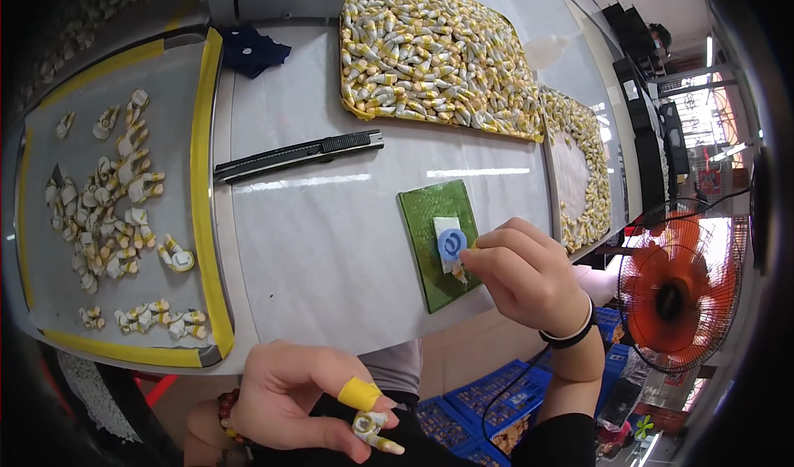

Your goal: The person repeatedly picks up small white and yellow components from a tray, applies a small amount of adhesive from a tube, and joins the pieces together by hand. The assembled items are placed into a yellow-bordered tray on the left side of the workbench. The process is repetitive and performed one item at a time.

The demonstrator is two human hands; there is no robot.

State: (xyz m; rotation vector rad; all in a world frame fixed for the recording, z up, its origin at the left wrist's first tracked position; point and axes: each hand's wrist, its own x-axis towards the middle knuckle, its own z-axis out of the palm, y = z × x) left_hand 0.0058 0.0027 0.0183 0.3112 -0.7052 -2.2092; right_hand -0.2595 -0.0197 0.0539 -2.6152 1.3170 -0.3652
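Note:
Between its thumb and index finger my left hand (302, 397) pinches a small white-and-yellow part (374, 431) with a pale peach tip, at the table's front edge. Yellow tape wraps that index finger. My right hand (529, 273) is closed in a pinch over the green board (432, 281); what its fingertips hold is mostly hidden. Right beside those fingertips, a round blue piece with a ring-shaped recess (452, 243) sits on a white pad (444, 223) on the board. A bit of white and yellow shows just below the blue piece.
A yellow-edged tray (217, 219) at left carries clustered parts. At the back, a tray of yellow-and-white parts (438, 53) is heaped full; another tray (575, 165) stands right of it. A black utility knife (302, 154) lies mid-table. An orange fan (674, 293) stands at right, near blue crates (496, 392).

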